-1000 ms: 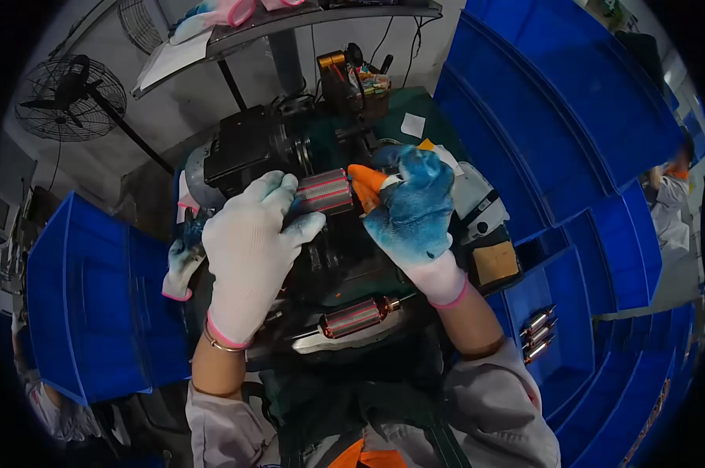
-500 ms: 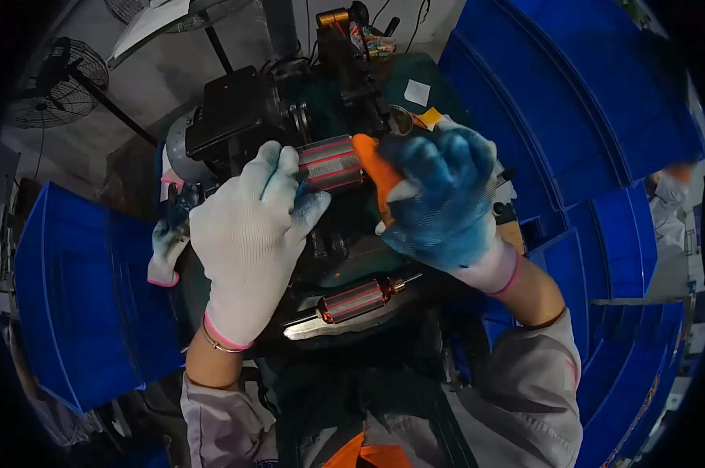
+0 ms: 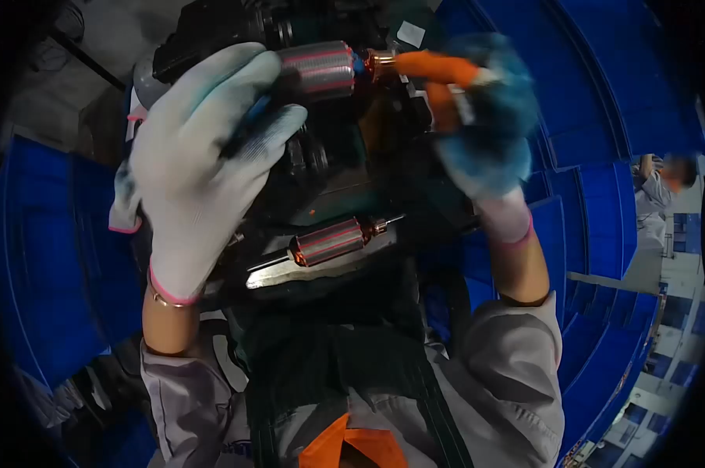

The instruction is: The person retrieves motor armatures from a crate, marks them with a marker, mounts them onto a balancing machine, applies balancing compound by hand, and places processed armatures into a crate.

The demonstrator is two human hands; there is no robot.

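Note:
A motor armature (image 3: 318, 70) with a ribbed steel core and red slot lines lies at the machine, its copper commutator (image 3: 381, 65) to the right. My left hand (image 3: 200, 144), in a white glove with a blue palm, is curled at the armature's left end; its fingers and thumb hide that end. My right hand (image 3: 489, 117), in a blue-coated glove with orange finger covers, is smeared by motion. One orange fingertip is at the commutator; the other fingers are unclear. A second armature (image 3: 331, 242) lies nearer my body on a light metal piece (image 3: 313, 273).
A dark machine (image 3: 216, 35) stands at the back left. Blue bins (image 3: 48, 265) flank the left side, and more blue bins (image 3: 571, 86) rise on the right. A loose glove (image 3: 125, 204) lies beside my left hand. Another person (image 3: 655, 199) is at far right.
My view has tilted, so the scene sits higher. My right hand has drawn off to the right, uncovering the commutator. My left hand stays at the armature's left end.

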